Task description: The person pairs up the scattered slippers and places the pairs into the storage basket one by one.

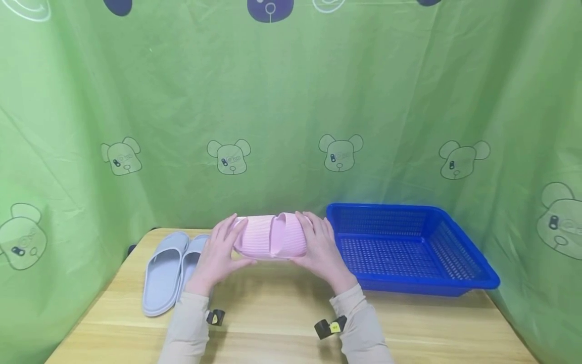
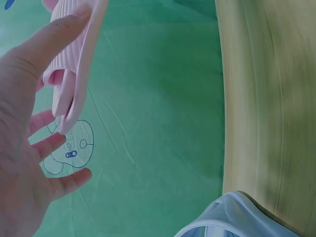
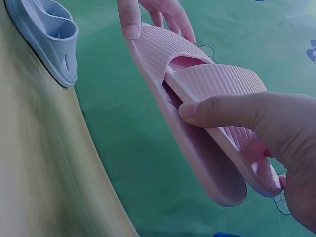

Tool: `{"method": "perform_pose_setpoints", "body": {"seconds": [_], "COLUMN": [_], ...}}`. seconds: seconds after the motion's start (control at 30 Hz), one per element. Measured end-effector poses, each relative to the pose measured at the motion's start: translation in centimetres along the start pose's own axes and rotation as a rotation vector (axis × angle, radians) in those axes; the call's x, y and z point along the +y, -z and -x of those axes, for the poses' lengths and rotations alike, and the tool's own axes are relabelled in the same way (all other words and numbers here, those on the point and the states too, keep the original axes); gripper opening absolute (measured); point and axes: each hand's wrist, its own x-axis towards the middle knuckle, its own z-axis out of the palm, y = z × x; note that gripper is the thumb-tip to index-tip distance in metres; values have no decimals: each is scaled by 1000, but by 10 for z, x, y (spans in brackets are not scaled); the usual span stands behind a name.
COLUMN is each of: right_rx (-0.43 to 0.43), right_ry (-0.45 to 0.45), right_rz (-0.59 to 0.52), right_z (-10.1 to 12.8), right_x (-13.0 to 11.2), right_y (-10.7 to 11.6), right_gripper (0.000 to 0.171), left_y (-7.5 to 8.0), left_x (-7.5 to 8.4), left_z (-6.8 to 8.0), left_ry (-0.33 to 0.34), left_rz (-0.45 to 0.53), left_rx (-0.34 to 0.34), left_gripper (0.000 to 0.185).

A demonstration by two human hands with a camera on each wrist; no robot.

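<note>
A pair of pink ribbed slippers [image 1: 258,237] is held up above the table, one pushed partly into the other. My left hand [image 1: 219,257] grips their left end, with the thumb on the near side and the fingers spread behind. At the right end my right hand [image 1: 322,253] pinches them. In the right wrist view the right thumb presses on the edges of both pink slippers [image 3: 217,81], whose soles overlap heel to toe. The left wrist view shows one pink slipper [image 2: 74,44] under the left thumb.
Two pale blue-grey slippers [image 1: 163,273] lie side by side on the wooden table [image 1: 273,313], left of my left hand and partly behind it. A blue perforated basket [image 1: 418,285] stands at the right. A green curtain [image 1: 282,101] with bear prints hangs behind.
</note>
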Motion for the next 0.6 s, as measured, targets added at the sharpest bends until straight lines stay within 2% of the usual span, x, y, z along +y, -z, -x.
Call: {"method": "perform_pose_setpoints", "body": {"seconds": [0.3,0.6], "right_rx": [-16,-13], "right_ry": [-41,-67], "right_rz": [-45,-44], "right_z": [1,1], "right_x": [6,16], "right_y": [13,25], "right_gripper": [114,115], "left_y": [0,-4], "left_x": [1,5], "left_z": [0,-4], "left_ry": [-92,-251], "left_rz": [4,-11], "left_rx": [118,299], "left_gripper": [88,63]}}
